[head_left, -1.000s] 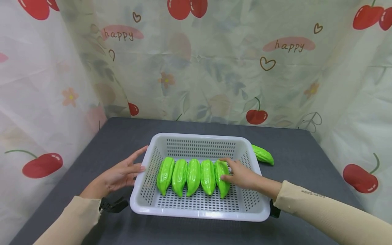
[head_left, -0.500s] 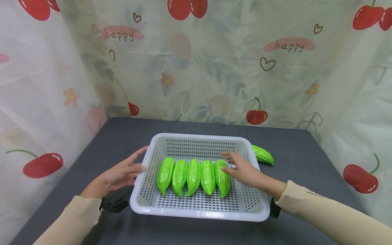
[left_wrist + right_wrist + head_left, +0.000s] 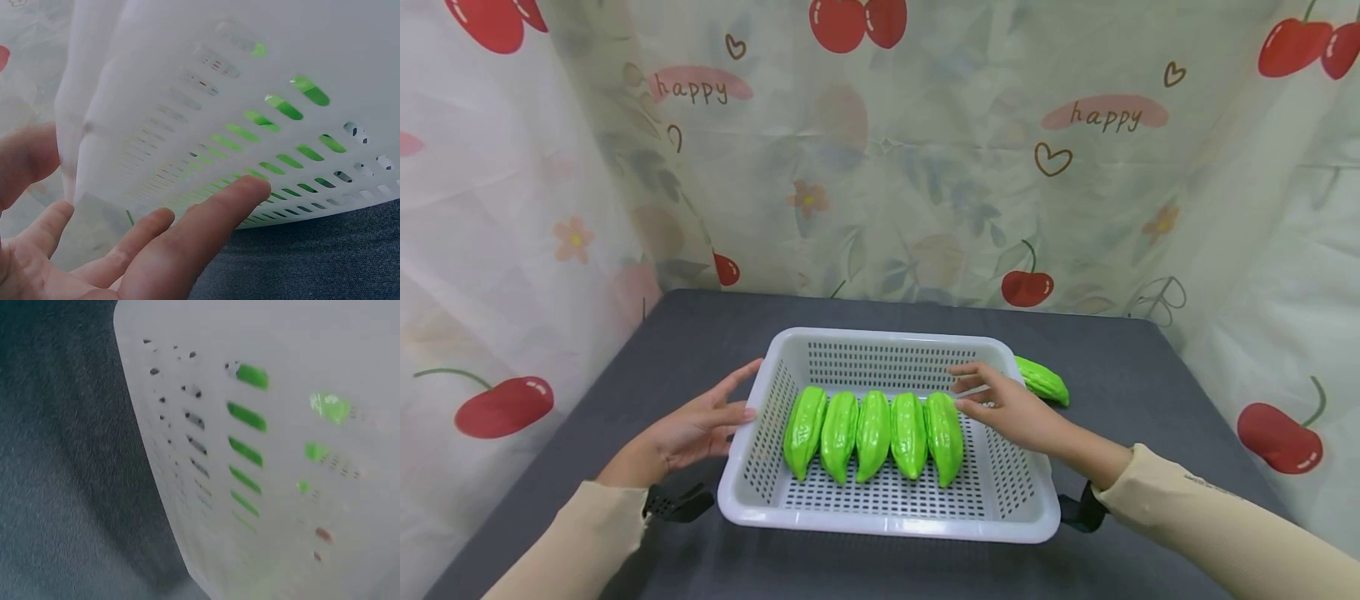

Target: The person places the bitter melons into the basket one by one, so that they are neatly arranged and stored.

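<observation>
A white perforated plastic basket (image 3: 887, 527) stands on the dark table. Several glossy, ridged green vegetables, like bitter melons (image 3: 874, 435), lie side by side in it. My left hand (image 3: 688, 429) is at the basket's left side with fingers extended; in the left wrist view its fingers (image 3: 206, 228) lie along the slotted wall. Over the basket's right end hovers my right hand (image 3: 1018, 417), fingers loosely bent and holding nothing, just right of the rightmost bitter melon (image 3: 945, 437). In the right wrist view the basket's wall (image 3: 287, 337) covers most of the hand.
Another bitter melon (image 3: 1042, 381) lies on the table outside the basket's back right corner, partly hidden by the rim. The dark tabletop (image 3: 715, 325) ends at a printed curtain (image 3: 887, 183) behind and at both sides.
My right hand has let go of the rightmost bitter melon and moved up and to the right. That bitter melon stays in the row. My left hand has not moved.
</observation>
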`<state>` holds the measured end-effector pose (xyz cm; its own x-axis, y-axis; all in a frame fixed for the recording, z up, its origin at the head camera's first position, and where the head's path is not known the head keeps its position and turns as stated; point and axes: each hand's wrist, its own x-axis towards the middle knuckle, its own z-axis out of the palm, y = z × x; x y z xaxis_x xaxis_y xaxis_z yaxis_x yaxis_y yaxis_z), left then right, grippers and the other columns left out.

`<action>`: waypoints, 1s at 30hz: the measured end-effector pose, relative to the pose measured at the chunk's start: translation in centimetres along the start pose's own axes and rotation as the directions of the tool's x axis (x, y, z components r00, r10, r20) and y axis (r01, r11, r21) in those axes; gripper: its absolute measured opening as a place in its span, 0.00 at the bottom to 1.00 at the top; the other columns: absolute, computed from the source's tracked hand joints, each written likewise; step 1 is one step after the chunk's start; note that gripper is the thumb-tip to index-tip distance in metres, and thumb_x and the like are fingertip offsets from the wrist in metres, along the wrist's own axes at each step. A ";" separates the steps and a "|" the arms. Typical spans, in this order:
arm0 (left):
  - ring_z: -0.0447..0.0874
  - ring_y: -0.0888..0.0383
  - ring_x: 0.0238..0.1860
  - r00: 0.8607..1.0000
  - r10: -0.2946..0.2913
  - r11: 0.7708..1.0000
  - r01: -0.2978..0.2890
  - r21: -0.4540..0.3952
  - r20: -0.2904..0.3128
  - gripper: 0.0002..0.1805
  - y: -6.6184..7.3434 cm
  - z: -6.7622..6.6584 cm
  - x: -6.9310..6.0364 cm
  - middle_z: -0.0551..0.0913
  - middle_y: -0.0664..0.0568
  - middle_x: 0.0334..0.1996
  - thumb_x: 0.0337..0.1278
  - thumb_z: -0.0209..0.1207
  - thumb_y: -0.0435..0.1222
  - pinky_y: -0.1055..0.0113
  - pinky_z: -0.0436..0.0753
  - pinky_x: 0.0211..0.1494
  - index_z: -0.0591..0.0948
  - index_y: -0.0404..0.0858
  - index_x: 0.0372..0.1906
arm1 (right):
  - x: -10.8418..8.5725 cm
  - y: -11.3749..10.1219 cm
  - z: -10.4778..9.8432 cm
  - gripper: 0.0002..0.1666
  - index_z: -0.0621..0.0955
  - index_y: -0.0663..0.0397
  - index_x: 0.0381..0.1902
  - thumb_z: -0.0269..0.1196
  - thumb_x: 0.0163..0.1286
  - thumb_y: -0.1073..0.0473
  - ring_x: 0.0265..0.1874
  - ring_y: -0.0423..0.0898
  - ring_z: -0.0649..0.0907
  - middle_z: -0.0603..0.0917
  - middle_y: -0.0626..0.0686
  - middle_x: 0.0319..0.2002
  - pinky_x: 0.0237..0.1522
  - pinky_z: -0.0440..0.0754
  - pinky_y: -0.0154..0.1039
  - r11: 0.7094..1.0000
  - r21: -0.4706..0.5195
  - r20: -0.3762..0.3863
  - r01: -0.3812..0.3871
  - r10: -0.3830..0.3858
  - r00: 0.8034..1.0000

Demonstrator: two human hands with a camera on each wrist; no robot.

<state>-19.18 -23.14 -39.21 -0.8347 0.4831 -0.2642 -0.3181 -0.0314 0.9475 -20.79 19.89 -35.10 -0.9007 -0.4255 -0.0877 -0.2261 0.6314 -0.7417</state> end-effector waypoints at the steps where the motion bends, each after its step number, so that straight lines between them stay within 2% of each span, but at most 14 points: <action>1: 0.80 0.40 0.57 1.000 -0.002 1.000 0.002 -0.003 0.001 0.48 0.0 0.0 0.0 0.60 0.38 0.71 0.67 0.54 0.32 0.35 0.77 0.53 0.36 0.63 0.76 | -0.2 0.0 -0.2 0.30 0.66 0.52 0.68 0.59 0.71 0.53 0.58 0.60 0.78 0.76 0.59 0.59 0.52 0.82 0.53 1.000 0.007 0.006 0.008 -0.008 1.000; 8: 0.80 0.41 0.57 1.000 0.008 1.000 -0.008 -0.004 0.022 0.47 0.0 -0.2 0.1 0.62 0.38 0.70 0.68 0.54 0.32 0.35 0.77 0.53 0.37 0.62 0.76 | -1.3 -0.1 -1.9 0.29 0.68 0.56 0.66 0.60 0.70 0.57 0.55 0.60 0.80 0.77 0.61 0.56 0.50 0.83 0.51 0.996 0.038 0.032 0.076 -0.077 0.997; 16: 0.80 0.42 0.56 1.000 -0.007 1.000 0.007 -0.017 0.004 0.47 -0.1 -0.3 0.1 0.64 0.40 0.69 0.67 0.54 0.31 0.35 0.76 0.53 0.38 0.64 0.76 | -1.7 -0.6 -5.3 0.25 0.70 0.57 0.62 0.61 0.69 0.58 0.46 0.51 0.84 0.79 0.62 0.52 0.49 0.84 0.50 0.984 0.077 0.060 0.163 -0.168 0.984; 22: 0.81 0.42 0.56 1.000 -0.006 1.000 0.006 -0.018 -0.009 0.47 -0.1 -0.2 0.1 0.61 0.37 0.70 0.67 0.54 0.31 0.35 0.77 0.53 0.40 0.64 0.76 | -1.1 -0.1 -7.7 0.24 0.70 0.57 0.63 0.58 0.72 0.58 0.48 0.47 0.84 0.78 0.62 0.54 0.48 0.85 0.42 0.977 0.093 0.005 0.190 -0.191 0.982; 30: 0.81 0.42 0.56 1.000 -0.010 1.000 0.010 -0.020 -0.013 0.47 0.0 -0.1 0.1 0.61 0.37 0.69 0.67 0.55 0.31 0.35 0.77 0.52 0.40 0.64 0.76 | 0.1 1.2 -9.8 0.25 0.68 0.59 0.64 0.55 0.74 0.54 0.47 0.40 0.84 0.77 0.63 0.56 0.47 0.84 0.33 0.980 0.133 -0.102 0.148 -0.135 0.986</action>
<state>-19.31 -23.22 -39.31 -0.8372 0.4720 -0.2761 -0.3353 -0.0441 0.9411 -24.80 26.95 -29.49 -0.8950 -0.4385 0.0813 -0.3055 0.4700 -0.8281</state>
